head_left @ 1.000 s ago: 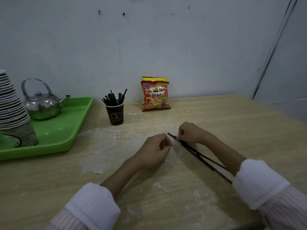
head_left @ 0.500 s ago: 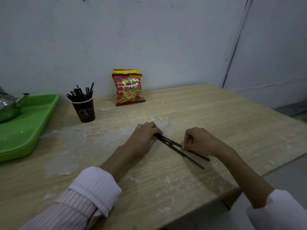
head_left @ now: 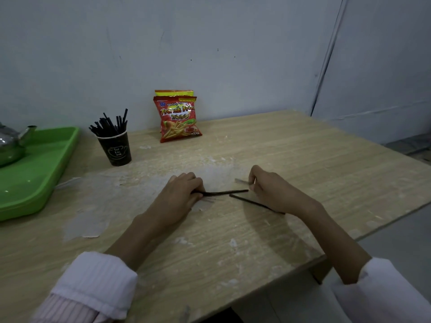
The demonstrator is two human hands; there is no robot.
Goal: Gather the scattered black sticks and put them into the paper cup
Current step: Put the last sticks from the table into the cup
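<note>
Both hands worked low on the pale wood-grain tabletop (head_left: pixel 291 159), which was patchy with white residue. The left hand (head_left: pixel 180 194) lay knuckles-up, its fingers curled over the near end of a thin black stick (head_left: pixel 224 193); the grip looked like a pinch on that end, though the fingertips were hidden under the hand. The stick ran from those fingers rightward and stopped just short of the right hand (head_left: pixel 272 191).

The right hand's fingers were curled closed, with a blurred pale sliver at the fingertips that I could not identify. A second thin black stick (head_left: pixel 254 203) lay flat below them, passing under the heel of that hand. I could not tell whether the hand pressed on it or gripped anything.

The dark paper cup with the printed white emblem (head_left: pixel 116 148) stood well apart from the left fingers, up and to their left, already bristling with black sticks (head_left: pixel 109 125). The red snack packet (head_left: pixel 178 118) stood beyond both hands, against the wall.

Judgement: gathering was nearly finished, with two loose sticks visible. To do the step well, bring both sticks parallel into one hand, square the ends, then lift as a bundle. These sticks are slender and flat on the wood, so roll or slide one to raise an end before pinching. Enter the cup vertically, into a gap, so the standing sticks are not knocked out.
</note>
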